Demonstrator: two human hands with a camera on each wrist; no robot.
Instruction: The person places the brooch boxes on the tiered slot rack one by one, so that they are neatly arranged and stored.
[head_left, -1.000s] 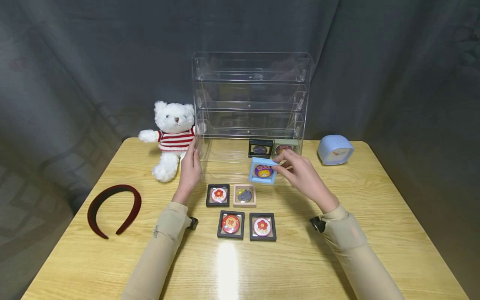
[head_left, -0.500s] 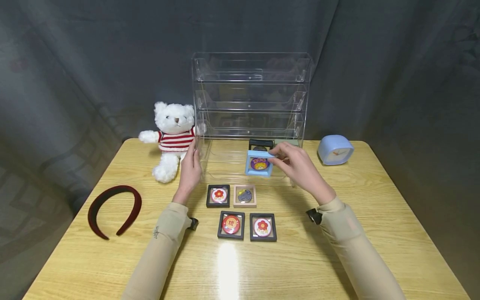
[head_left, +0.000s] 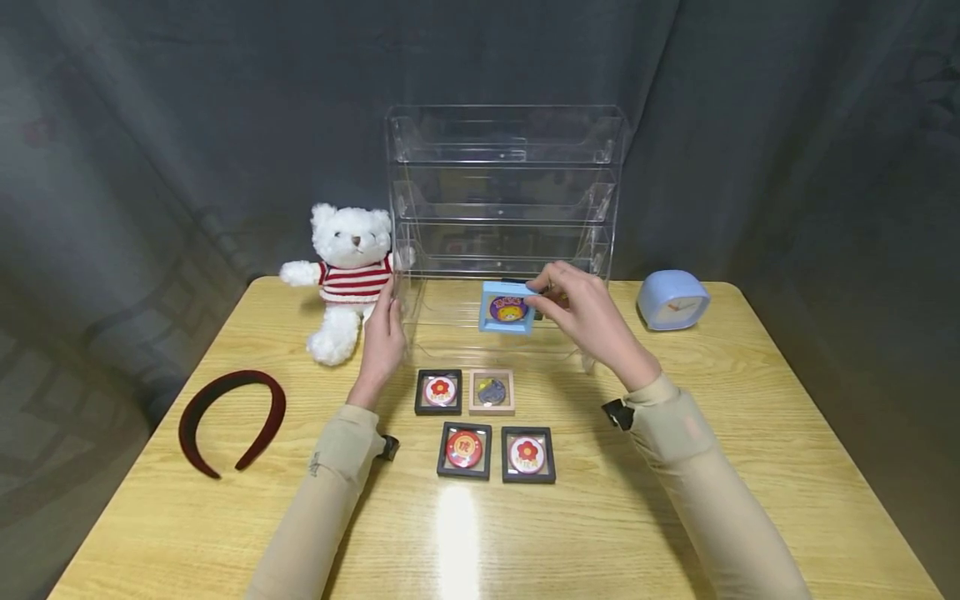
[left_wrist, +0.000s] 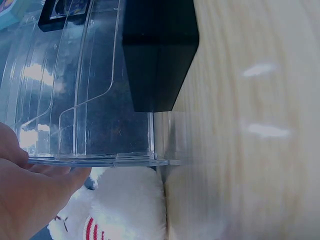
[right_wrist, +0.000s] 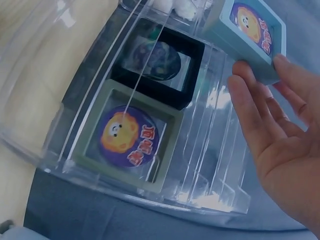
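Note:
In the head view, my right hand (head_left: 588,321) pinches the edge of a light blue display frame (head_left: 506,327), which holds a purple badge with a yellow cartoon face. The frame is raised in front of the bottom tier of a clear plastic display rack (head_left: 501,218). My left hand (head_left: 381,346) rests against the rack's left side, fingers extended. In the right wrist view, a black frame (right_wrist: 186,92) and a green frame (right_wrist: 167,145) stand side by side on the bottom tier; the blue one hangs above the black one there.
Several framed badges lie before the rack: two black ones with flowers (head_left: 417,393) (head_left: 552,457), a pink one (head_left: 492,412) and a black one with a red badge (head_left: 464,450). A white teddy bear (head_left: 352,242), a dark red headband (head_left: 193,408) and a blue clock (head_left: 663,287) surround them.
My right hand has carried the blue frame up and slightly left, toward the rack, so it now covers most of the black frame. The left hand keeps its place at the rack's side.

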